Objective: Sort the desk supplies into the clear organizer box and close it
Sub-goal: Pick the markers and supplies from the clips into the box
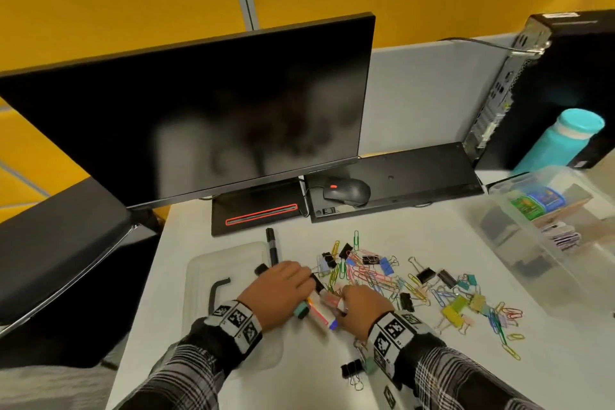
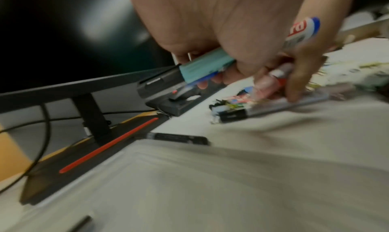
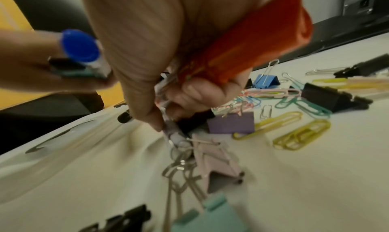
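My left hand [image 1: 283,286] grips a bundle of markers: a teal-capped one [image 2: 202,67] and a white one with a blue end [image 2: 303,30]. Its index finger presses a grey pen [image 2: 273,107] against the desk. Right beside it, my right hand [image 1: 359,304] is curled round an orange-red marker [image 3: 252,52] and pinches a thin patterned pen [image 3: 170,130]. Another black marker [image 1: 272,246] lies at the far edge of the clear lid [image 1: 206,273]. Coloured paper clips and binder clips [image 1: 399,280] are scattered to the right. The clear organizer box [image 1: 519,243] stands open at the far right.
A dark monitor [image 1: 199,116] stands behind, with a mouse [image 1: 346,191] and an upturned keyboard [image 1: 416,176] under it. A teal bottle [image 1: 562,140] and a computer tower [image 1: 565,76] stand at the back right. A black chair [image 1: 60,243] is left of the desk.
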